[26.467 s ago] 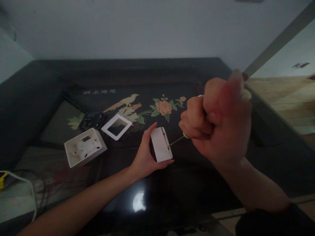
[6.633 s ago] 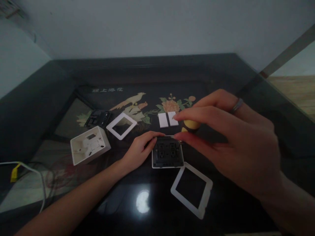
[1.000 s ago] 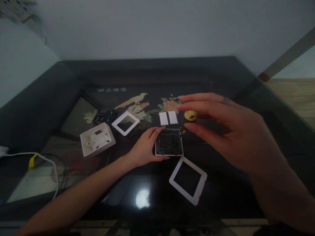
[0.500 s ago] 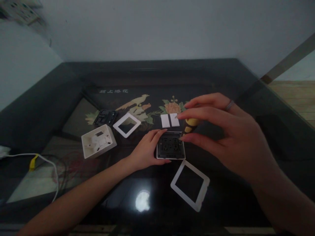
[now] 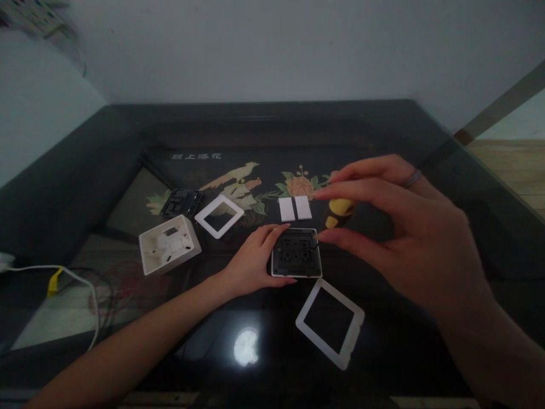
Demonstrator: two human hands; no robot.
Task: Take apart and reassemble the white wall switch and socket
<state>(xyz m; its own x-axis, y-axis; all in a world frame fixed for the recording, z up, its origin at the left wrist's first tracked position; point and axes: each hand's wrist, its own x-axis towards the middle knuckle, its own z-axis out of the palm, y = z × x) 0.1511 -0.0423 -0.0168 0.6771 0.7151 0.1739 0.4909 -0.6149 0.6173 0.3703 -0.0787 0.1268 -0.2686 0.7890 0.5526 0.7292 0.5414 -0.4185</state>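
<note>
My left hand is wrapped around the left side of a square wall switch, a black mechanism seated in a white box on the table. Its thumb lies along the near edge, its fingers along the far one. My right hand curls around a small screwdriver with a yellow and black handle, index finger above and thumb below. The screwdriver leans right, and its dark shaft meets the switch's right edge by a screw hole. Exactly where the fingers touch the handle is partly hidden.
Two white rocker caps lie beyond the switch. A white frame is at the near right. Leftward are another white frame, an open white back box and a black switch mechanism. A white cable runs along the left.
My right hand has shifted slightly right, and the screwdriver handle tilts further right with it. More of the shaft shows at the switch. My left hand stays on the switch.
</note>
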